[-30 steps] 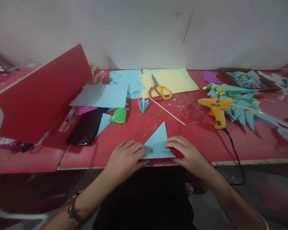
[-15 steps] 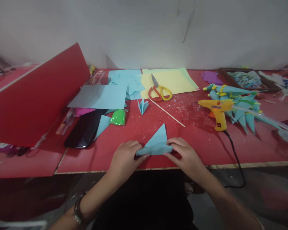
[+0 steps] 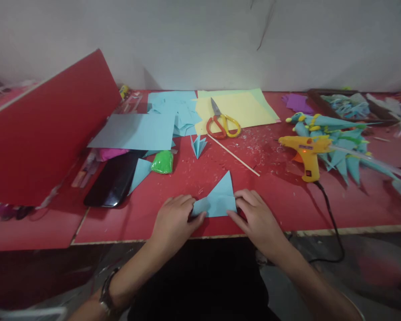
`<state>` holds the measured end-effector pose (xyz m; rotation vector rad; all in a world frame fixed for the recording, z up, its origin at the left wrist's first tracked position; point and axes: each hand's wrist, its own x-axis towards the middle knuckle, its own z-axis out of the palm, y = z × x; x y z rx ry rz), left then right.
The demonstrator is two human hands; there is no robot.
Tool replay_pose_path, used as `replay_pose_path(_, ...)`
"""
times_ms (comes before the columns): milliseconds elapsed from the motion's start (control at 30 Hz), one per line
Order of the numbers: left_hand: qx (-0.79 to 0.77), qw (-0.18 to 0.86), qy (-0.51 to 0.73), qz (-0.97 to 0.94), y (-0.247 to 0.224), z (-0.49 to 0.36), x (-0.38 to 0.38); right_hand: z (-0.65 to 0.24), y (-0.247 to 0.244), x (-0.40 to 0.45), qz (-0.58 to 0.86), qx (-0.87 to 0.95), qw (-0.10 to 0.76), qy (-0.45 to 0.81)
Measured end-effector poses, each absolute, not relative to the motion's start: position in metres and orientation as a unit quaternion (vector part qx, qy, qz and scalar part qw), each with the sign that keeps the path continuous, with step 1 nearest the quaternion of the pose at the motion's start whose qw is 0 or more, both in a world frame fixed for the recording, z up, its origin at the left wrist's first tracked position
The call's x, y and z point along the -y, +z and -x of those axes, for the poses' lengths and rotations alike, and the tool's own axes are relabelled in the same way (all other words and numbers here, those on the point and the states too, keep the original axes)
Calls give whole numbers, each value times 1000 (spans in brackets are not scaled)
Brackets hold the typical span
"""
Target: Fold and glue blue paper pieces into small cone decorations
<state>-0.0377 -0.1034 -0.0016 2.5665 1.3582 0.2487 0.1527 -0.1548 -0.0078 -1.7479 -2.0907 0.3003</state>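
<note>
A light blue sheet of paper (image 3: 217, 203) lies near the table's front edge, its lower part folded up in a band and a pointed corner rising behind. My left hand (image 3: 177, 218) pinches the left end of the fold between thumb and fingers. At the right end, my right hand (image 3: 255, 214) grips the paper the same way. Behind it stands a small pleated blue paper piece (image 3: 198, 146). A thin wooden stick (image 3: 234, 155) slants to the right of that piece, below scissors (image 3: 222, 122) with one red and one yellow handle.
A yellow glue gun (image 3: 304, 154) with a black cord rests at the right, before blue paper cones (image 3: 344, 151). To the left are a black phone (image 3: 112, 183), a green packet (image 3: 162, 162) and a leaning red board (image 3: 53, 138). Yellow paper (image 3: 250, 107) lies at the back.
The paper's lower band, curled over before, now lies flatter and shows more of its face. Both hands stay at its ends. The view has shifted slightly.
</note>
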Motion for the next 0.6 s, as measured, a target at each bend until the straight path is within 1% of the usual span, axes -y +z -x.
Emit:
replay_pose_path(100, -434, 43, 144, -888, -5, 40, 105, -151, -5, 153, 631, 745, 184, 113)
replay_pose_path(167, -385, -16, 187, -904, -4, 42, 105, -151, -4, 152, 631, 747, 176, 114)
replay_pose_path(267, -266, -65, 159, -948, 4, 42, 103, -151, -4, 151, 632, 747, 167, 120)
replay_pose_path(400, -150, -53, 80, -984, 12, 39, 99, -152, -4, 149, 629, 753, 154, 117)
replay_pose_path(600, -139, -37, 50, -988, 8, 38, 99, -152, -5, 147, 621, 764, 149, 97)
